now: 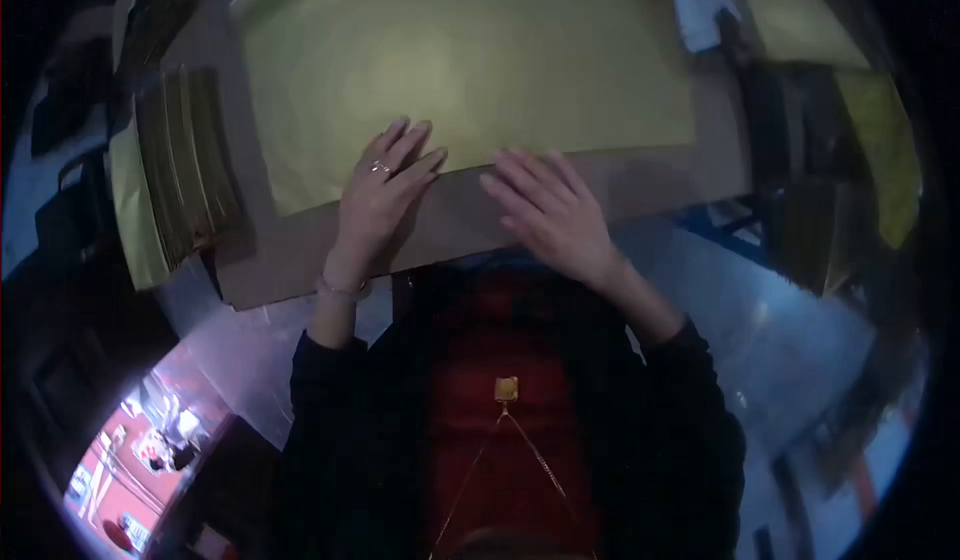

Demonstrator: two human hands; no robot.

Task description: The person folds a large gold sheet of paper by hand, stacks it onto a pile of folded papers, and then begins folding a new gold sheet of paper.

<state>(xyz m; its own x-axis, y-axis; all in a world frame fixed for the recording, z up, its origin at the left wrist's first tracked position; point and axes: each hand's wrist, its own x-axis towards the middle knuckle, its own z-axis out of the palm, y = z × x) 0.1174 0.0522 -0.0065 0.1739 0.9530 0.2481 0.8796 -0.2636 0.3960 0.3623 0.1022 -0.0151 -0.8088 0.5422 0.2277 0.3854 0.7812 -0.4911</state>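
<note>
A large, smooth yellow sheet [470, 50] lies spread on a brown board-like tabletop [460, 222]. My left hand [380, 195] rests over the sheet's near edge, left of its middle, fingers stretched out and slightly apart. It wears a ring, with a bracelet at the wrist. To the right, my right hand [555, 215] has its fingers extended, tips just at the near edge of the sheet and a little blurred. Neither hand has anything gripped in it.
Stacked yellow-brown folded pieces [185, 160] stand at the left edge of the tabletop. Another yellow sheet [800, 15] is at the upper right, with a yellow piece [880, 155] hanging below it. A pale item [700, 5] sits between the sheets.
</note>
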